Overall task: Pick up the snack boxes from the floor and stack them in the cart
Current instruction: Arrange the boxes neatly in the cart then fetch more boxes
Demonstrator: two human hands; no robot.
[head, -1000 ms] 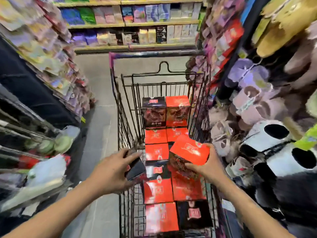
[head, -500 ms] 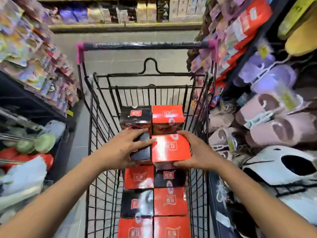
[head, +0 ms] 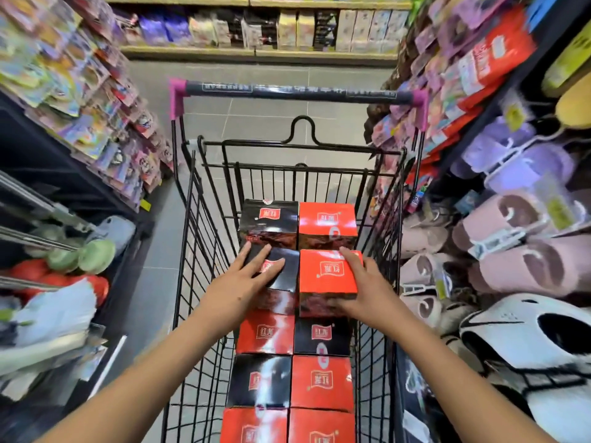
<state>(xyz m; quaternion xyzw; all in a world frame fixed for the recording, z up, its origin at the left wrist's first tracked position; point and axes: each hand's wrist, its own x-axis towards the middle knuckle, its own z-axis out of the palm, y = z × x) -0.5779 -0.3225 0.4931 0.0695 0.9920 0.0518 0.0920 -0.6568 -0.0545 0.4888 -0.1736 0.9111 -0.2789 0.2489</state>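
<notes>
A black wire cart [head: 191, 251] holds several red and black snack boxes in two rows. On the lower layer, a black box [head: 286, 273] and a red box [head: 326, 273] sit side by side, right behind a black box [head: 268, 219] and a red box [head: 327, 220] at the cart's far end. My left hand [head: 243, 289] lies flat on the nearer black box with its fingers straight. My right hand [head: 367, 292] grips the nearer red box, fingers along its right top edge and thumb on its front face.
The cart handle [head: 297, 92] with pink ends crosses the far end. Packed shelves of hanging packets [head: 96, 100] close in on the left. Slippers [head: 511, 251] and plush toys [head: 527, 340] crowd the right side. Grey floor [head: 153, 251] shows left of the cart.
Both hands have carried the two boxes forward and down into the cart, setting them against the far pair. My left hand's fingers have flattened on top of the black box.
</notes>
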